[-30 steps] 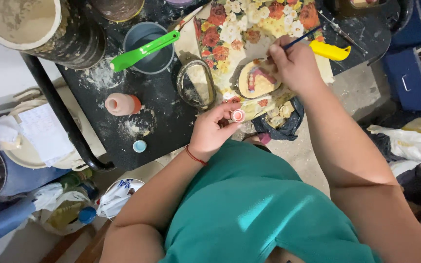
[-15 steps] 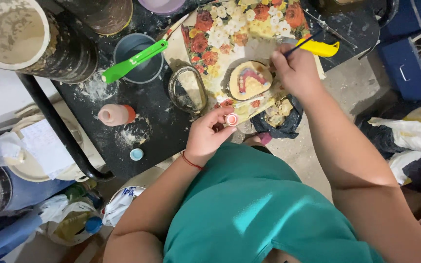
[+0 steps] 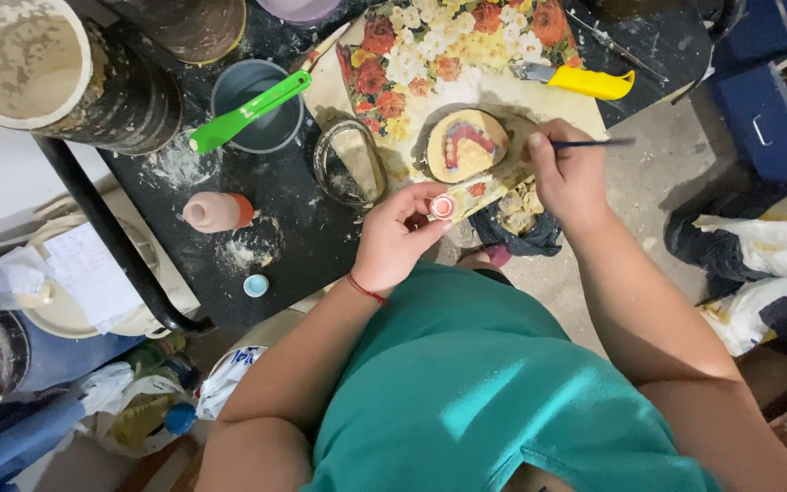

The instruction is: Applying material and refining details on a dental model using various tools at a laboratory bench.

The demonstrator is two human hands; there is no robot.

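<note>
Head view: left hand point(image 3: 398, 241) pinches a small pink-filled cup point(image 3: 443, 206) between thumb and fingertips, held just off the near desk point(image 3: 284, 210) edge. Right hand point(image 3: 571, 173) has a closed pencil-style hold on a thin brush point(image 3: 589, 143), handle pointing away to the right, tip end hidden behind the fingers. Dental cast point(image 3: 466, 144), tan with pink gum arch, lies on the floral board point(image 3: 503, 55) just left of the right hand and just beyond the cup.

Change from half a second ago: the right hand has pulled right off the cast, which now shows whole; earlier the hand covered part of it. Left hand with the cup sits in much the same spot beside the cast. Judged: the brush stroke on the cast has paused, with the brush near both cup and cast.

Pose: both forearms reach forward from the teal-shirted body, elbows bent. Left wrist is cocked up, palm toward the cast, red string on the wrist. Right wrist is roughly straight, knuckles up, fingers curled around the brush.

Outward: oval metal ring point(image 3: 350, 164) just left of the cast, beyond the left hand. Grey bowl point(image 3: 257, 105) with green spatula point(image 3: 248, 112) further left. Pink bottle point(image 3: 216, 211) lies on its side, well left of the left hand, and a small blue cap point(image 3: 255, 285) sits near the desk edge. Yellow-handled knife point(image 3: 585, 82) lies beyond the right hand. Dark rag point(image 3: 512, 232) hangs below the board between the hands.
</note>
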